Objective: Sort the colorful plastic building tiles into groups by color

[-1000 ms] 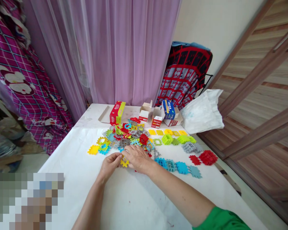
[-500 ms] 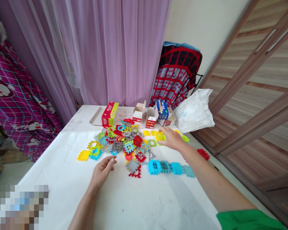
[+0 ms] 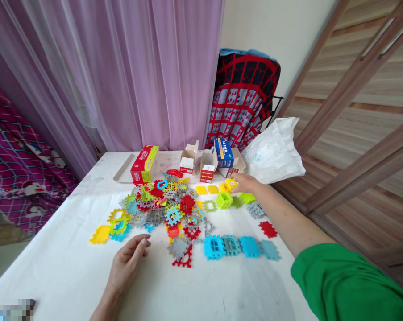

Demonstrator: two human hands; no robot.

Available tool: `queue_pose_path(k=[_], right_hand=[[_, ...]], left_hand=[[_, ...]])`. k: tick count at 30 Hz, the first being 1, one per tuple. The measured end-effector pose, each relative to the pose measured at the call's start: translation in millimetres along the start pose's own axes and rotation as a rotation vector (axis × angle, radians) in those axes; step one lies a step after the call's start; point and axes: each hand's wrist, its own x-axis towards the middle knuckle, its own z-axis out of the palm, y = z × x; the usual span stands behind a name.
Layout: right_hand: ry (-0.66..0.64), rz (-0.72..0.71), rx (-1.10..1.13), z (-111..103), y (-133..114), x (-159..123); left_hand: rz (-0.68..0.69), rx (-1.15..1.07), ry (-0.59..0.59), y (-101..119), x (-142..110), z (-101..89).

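A pile of colourful plastic interlocking tiles (image 3: 154, 217) lies on the white-covered table (image 3: 201, 294). My right hand (image 3: 246, 183) reaches to the far right side, its fingertips closed on a yellow tile (image 3: 233, 183) at the end of a short yellow row. Just in front of that row stands a stack of lime-green tiles (image 3: 224, 200). My left hand (image 3: 129, 258) rests on the table in front of the pile, fingers loosely curled and nothing seen in it. To its right are a grey tile (image 3: 179, 248) and a row of blue tiles (image 3: 250, 246).
Along the back stand a red-and-green box (image 3: 144, 164), small open red-and-white boxes (image 3: 208, 173) and a blue box (image 3: 224, 154). A white plastic bag (image 3: 275, 149) sits at the back right corner. Grey tiles (image 3: 255, 209) and a red tile (image 3: 268, 229) lie near my right forearm.
My right hand has moved from the lime-green tiles back and right to the yellow row, uncovering the green stack. My left hand stays beside the pile. The view has shifted slightly.
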Motion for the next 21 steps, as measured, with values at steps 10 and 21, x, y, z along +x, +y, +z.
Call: queue_pose_path(k=[10,21], right_hand=[[-0.121,-0.004,-0.096,18,-11,25],[-0.174,-0.174,-0.209,19,-19,35]], left_hand=[[-0.022,0.015,0.011,2,0,0.5],[-0.012,0.067,0.013,0,0,-0.8]])
